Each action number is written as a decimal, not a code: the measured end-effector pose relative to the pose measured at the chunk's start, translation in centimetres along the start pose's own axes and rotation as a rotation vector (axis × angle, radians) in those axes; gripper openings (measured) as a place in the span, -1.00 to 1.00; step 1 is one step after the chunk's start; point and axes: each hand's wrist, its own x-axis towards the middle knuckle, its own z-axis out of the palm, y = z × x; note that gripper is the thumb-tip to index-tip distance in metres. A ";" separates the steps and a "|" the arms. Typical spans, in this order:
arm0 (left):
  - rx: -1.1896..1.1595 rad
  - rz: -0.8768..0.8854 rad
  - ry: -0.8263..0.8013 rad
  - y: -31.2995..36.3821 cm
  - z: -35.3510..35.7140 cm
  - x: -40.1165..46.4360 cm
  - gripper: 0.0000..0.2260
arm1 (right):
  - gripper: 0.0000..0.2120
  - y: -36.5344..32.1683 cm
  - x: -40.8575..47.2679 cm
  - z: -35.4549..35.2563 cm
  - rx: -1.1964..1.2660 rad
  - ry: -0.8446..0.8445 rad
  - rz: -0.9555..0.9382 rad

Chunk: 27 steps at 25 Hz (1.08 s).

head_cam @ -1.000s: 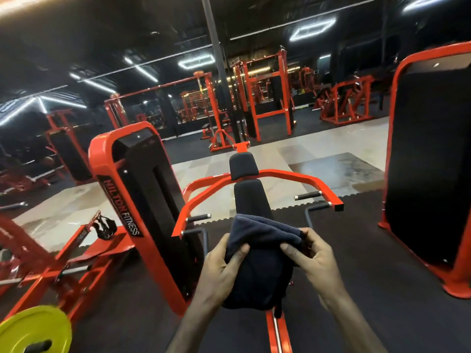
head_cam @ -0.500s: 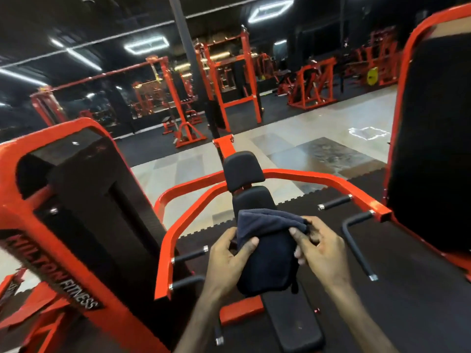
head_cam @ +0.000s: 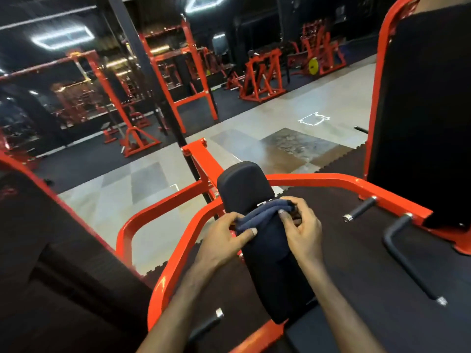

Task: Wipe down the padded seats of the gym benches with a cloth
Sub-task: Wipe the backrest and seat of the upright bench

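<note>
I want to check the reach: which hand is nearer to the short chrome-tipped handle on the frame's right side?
The right hand. It grips the cloth, just left of the handle; the left hand is beyond the cloth.

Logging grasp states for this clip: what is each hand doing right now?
Left hand: closed, pinching the left end of the dark blue cloth.
Right hand: closed, gripping the cloth's right end.
</note>
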 end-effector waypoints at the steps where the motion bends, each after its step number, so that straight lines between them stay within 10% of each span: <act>1: -0.017 0.029 0.019 -1.5 -0.6 1.9 -0.77 | -0.63 1.1 1.2 2.1 -0.001 0.020 -0.023; 8: 0.048 0.143 0.193 -8.7 -4.2 18.9 -0.82 | -0.66 7.2 7.7 17.1 -0.095 0.045 -0.196; 13: 0.063 0.220 -0.051 -12.1 -1.5 26.9 -0.66 | -0.19 12.1 5.1 24.5 -0.479 -0.001 -0.175; 27: -0.219 0.371 -0.042 -16.2 1.6 29.3 -0.64 | -0.28 12.3 3.9 27.8 -0.526 0.295 0.125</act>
